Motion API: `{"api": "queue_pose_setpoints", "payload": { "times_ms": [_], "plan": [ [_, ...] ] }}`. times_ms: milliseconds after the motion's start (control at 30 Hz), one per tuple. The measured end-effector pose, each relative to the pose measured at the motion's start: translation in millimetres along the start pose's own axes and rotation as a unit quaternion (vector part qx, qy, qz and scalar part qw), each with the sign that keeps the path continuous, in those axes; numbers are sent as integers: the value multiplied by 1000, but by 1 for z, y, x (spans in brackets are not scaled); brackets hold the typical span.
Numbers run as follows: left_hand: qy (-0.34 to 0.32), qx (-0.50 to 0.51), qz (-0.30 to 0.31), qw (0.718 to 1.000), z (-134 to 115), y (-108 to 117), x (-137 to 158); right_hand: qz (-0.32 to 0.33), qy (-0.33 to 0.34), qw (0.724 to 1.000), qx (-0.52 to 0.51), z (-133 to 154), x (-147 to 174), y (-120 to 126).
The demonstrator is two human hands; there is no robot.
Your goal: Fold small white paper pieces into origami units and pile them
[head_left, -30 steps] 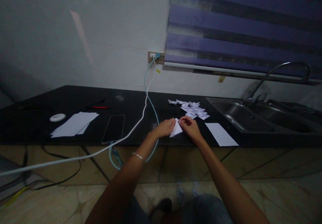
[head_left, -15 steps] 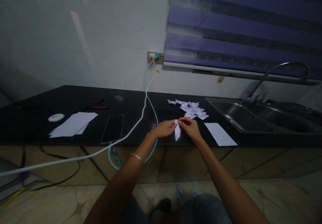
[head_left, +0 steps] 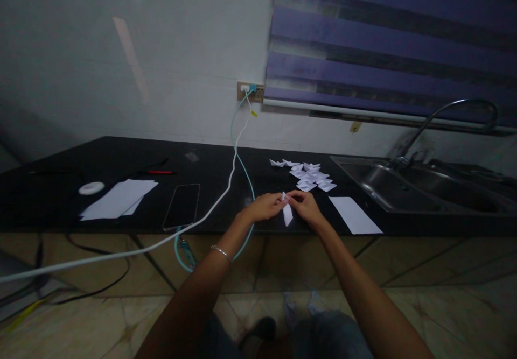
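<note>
A small folded piece of white paper point(head_left: 287, 215) is pinched between my two hands, just above the front of the black countertop. My left hand point(head_left: 266, 206) grips its left side near the top, fingers closed. From the right, my right hand point(head_left: 305, 205) has thumb and fingertips closed on the paper's upper end. Behind my hands lies a cluster of folded white paper boats point(head_left: 309, 175). Right of my right hand, a flat white sheet of paper point(head_left: 354, 215) rests at the counter's front edge.
A phone point(head_left: 182, 206), white paper sheets point(head_left: 119, 200), a round white object point(head_left: 91, 188) and a red pen-like item point(head_left: 160, 172) lie to the left. A white cable point(head_left: 210, 208) crosses in front of the counter point(head_left: 218, 165). A sink point(head_left: 375, 187) is at right.
The folded paper has turned slightly between my fingers and looks narrower at the top. My hands stay in nearly the same place; the rest has not moved.
</note>
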State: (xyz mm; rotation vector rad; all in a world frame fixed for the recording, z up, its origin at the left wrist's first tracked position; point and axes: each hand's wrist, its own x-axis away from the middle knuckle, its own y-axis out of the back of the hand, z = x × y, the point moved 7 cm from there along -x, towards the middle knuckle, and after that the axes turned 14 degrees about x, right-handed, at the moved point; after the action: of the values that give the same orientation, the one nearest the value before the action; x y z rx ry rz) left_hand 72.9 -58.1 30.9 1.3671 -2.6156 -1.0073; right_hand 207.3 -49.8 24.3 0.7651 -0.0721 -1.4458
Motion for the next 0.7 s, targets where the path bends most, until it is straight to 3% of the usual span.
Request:
{"api": "queue_pose_setpoints", "payload": {
  "times_ms": [200,700],
  "plan": [
    [22,12,45,999,-4,-4,2,-108,-60,992,-29,-13,4,16],
    [52,52,43,996,-4,-3,5,-161,-78,983,39,-12,4,22]
  ]
}}
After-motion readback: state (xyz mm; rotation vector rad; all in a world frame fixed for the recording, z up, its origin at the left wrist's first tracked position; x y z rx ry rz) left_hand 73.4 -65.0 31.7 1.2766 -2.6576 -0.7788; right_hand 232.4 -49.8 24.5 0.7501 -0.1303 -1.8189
